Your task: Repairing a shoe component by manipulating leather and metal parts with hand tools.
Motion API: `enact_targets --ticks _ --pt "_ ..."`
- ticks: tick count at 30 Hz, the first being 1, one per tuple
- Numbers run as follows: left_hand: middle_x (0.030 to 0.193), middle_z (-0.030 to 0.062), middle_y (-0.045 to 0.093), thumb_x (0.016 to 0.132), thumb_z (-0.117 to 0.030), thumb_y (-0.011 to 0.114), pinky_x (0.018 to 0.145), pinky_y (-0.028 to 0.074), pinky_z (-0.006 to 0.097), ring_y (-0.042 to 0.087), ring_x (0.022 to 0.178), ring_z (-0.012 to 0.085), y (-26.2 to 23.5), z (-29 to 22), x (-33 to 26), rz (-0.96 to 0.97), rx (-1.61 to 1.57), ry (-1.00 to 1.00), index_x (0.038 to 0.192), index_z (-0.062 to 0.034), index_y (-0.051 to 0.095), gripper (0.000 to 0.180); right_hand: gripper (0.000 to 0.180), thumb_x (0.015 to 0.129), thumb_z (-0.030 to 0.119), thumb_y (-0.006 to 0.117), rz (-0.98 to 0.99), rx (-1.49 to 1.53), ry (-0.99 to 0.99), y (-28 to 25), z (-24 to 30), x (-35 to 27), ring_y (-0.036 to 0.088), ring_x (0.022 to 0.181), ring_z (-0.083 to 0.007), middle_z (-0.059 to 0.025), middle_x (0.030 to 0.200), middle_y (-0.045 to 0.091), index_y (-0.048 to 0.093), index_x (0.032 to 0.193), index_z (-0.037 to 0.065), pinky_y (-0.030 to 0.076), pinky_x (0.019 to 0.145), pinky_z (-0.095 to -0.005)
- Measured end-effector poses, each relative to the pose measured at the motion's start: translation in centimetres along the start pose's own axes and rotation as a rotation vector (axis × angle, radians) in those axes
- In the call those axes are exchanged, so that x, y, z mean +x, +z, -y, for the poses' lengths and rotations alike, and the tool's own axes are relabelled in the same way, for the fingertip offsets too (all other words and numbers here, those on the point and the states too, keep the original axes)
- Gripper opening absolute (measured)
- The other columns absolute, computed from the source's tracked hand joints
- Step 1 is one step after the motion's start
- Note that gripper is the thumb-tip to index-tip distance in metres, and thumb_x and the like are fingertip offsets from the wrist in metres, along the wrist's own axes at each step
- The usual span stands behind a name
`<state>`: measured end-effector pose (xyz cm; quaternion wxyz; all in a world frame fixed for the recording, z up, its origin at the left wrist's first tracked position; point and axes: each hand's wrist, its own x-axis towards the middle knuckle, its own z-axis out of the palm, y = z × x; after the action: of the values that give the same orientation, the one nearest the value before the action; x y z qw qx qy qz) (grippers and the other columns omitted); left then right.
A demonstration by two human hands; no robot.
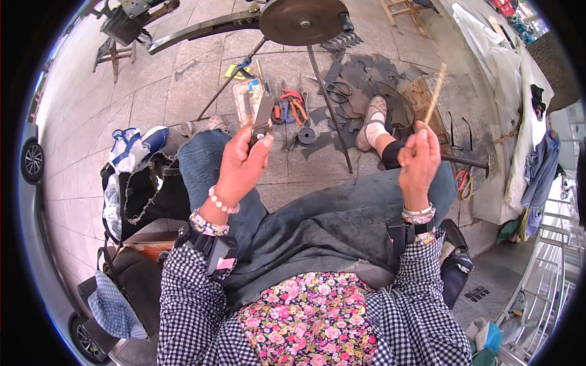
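My left hand [238, 165] is closed around a tool with a broad flat metal blade [264, 110] and a round pivot, which looks like a folding knife; its blade points up and away. My right hand [421, 161] pinches a thin, pale wooden stick [436, 94], blurred and slanting up to the right. Just behind that hand, a dark bar [467, 161] with a small hammer-like head stretches right; whether my fingers touch it I cannot tell. A dark apron [317, 213] covers my lap.
A hand-cranked wheel [304, 23] on metal legs stands ahead. Pliers [296, 107], scissors [337, 91] and dark scraps [366, 73] lie on the paving. At right are a wooden board [458, 104] and white sheeting [488, 67]; at left, a black bag [152, 195].
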<state>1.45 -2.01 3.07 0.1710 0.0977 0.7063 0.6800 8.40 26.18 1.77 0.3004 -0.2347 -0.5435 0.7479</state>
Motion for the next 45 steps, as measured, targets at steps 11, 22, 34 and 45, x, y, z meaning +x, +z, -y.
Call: enact_targets --ticks 11,22,34,45 --pt "0.055 -0.0021 0.040 0.088 -0.021 0.045 0.039 0.030 0.018 0.035 0.043 0.0037 0.1 -0.8 -0.1 0.011 -0.021 -0.078 0.091 -0.0045 0.047 0.017 0.021 0.088 0.015 0.042 -0.242 0.032 -0.106 -7.2 0.3 1.1 0.031 0.037 -0.0057 0.0001 0.059 0.045 0.047 0.104 0.002 0.027 0.034 -0.0207" --pt "0.054 -0.0018 0.041 0.087 -0.022 0.046 0.038 0.030 0.018 0.035 0.041 0.0038 0.3 -0.9 0.2 0.010 -0.036 -0.089 0.090 -0.0042 0.047 0.018 0.020 0.088 0.019 0.044 -0.181 0.108 -0.027 -5.5 0.9 1.1 0.031 0.037 -0.0056 0.0004 0.058 0.045 0.047 0.100 0.002 0.027 0.034 -0.0202" --pt "0.055 -0.0036 0.043 0.083 -0.018 0.052 0.040 0.031 0.018 0.037 0.046 0.0014 0.6 0.6 0.1 0.077 0.065 -0.018 0.079 -0.0063 0.048 0.013 0.023 0.084 0.010 0.047 0.542 -0.016 0.513 4.8 -1.8 -3.6 0.039 0.040 -0.0037 -0.0015 0.064 0.051 0.050 0.105 0.002 0.032 0.036 -0.0169" --pt "0.068 0.0035 0.050 0.080 -0.006 0.050 0.056 0.039 0.025 0.042 0.061 0.0075 0.6 2.4 0.6 0.081 0.401 0.205 0.099 -0.0006 0.049 0.020 0.029 0.084 0.016 0.048 0.763 -0.010 0.647 10.4 -3.3 -6.2 0.036 0.039 -0.0040 -0.0003 0.060 0.046 0.047 0.110 0.002 0.029 0.034 -0.0184"
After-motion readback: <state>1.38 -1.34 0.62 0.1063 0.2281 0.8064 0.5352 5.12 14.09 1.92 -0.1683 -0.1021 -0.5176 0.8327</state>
